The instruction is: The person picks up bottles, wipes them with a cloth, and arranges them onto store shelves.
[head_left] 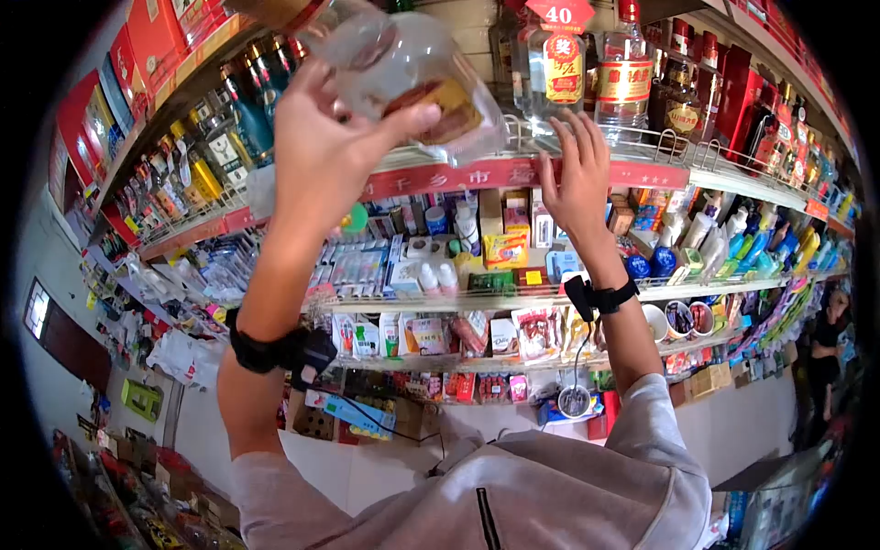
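My left hand is closed around a clear glass bottle with a yellowish label, held tilted above the shelf edge. The bottle's upper end runs out towards the top of the view. My right hand has its fingers apart and holds nothing. Its fingertips lie at the low wire rail of the upper shelf, just below a clear bottle with a yellow and red label. Whether they touch that bottle I cannot tell. Beside it stands another clear bottle with a red cap and red-gold label.
A red tag marked 40 hangs above the bottles. More bottles line the left shelf. Lower shelves carry packets, tubes and a yellow package. Cartons sit near the floor. At the far right stands a person in dark clothing.
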`<action>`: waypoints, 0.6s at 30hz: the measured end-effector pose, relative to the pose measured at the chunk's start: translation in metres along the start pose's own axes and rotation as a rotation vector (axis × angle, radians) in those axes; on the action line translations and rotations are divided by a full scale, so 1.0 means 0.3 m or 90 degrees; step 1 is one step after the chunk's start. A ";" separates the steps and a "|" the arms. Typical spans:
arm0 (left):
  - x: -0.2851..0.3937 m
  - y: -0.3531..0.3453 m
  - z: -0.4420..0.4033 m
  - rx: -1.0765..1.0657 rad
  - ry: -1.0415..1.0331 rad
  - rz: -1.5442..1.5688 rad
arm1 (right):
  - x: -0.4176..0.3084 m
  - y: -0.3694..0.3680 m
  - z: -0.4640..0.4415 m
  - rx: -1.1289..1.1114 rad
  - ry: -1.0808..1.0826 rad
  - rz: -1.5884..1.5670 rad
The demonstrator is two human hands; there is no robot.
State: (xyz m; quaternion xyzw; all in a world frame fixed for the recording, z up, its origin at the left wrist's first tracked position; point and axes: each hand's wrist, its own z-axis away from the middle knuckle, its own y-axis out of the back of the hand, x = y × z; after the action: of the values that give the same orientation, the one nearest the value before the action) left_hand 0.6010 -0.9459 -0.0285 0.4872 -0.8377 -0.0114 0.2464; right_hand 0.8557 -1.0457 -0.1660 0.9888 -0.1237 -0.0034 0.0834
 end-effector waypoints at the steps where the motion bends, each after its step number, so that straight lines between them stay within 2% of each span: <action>1: 0.005 0.028 0.047 -0.009 0.007 0.043 | -0.051 0.026 0.007 -0.009 -0.001 -0.002; 3: 0.025 0.076 0.177 -0.012 0.069 0.080 | -0.197 0.105 0.027 -0.044 -0.021 -0.236; 5: 0.039 0.116 0.311 -0.020 0.197 0.142 | -0.334 0.150 0.076 -0.199 -0.045 -0.509; 6: 0.055 0.132 0.387 -0.010 0.216 0.133 | -0.412 0.173 0.106 -0.260 -0.070 -0.590; 7: 0.056 0.173 0.451 -0.075 0.255 0.052 | -0.484 0.189 0.141 -0.322 -0.102 -0.672; 9: 0.035 0.204 0.604 -0.085 0.189 -0.034 | -0.599 0.199 0.214 -0.409 -0.171 -0.723; 11: 0.038 0.232 0.731 -0.110 0.270 -0.051 | -0.687 0.163 0.314 -0.447 -0.216 -0.745; 13: 0.022 0.252 0.879 -0.114 0.291 -0.062 | -0.755 0.158 0.393 -0.540 -0.191 -0.722; 14: 0.043 0.268 0.922 -0.125 0.401 -0.062 | -0.794 0.154 0.443 -0.564 -0.170 -0.685; 17: 0.015 0.310 1.140 -0.060 0.464 -0.087 | -0.893 0.135 0.587 -0.663 -0.232 -0.743; 18: 0.035 0.333 1.175 -0.094 0.558 -0.092 | -0.927 0.132 0.638 -0.680 -0.236 -0.763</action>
State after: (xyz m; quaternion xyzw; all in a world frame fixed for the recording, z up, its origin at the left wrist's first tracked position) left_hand 0.3663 -0.9801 -0.3081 0.4842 -0.6153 0.1190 0.6106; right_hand 0.5713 -1.0468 -0.3521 0.6977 0.4317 -0.2688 0.5045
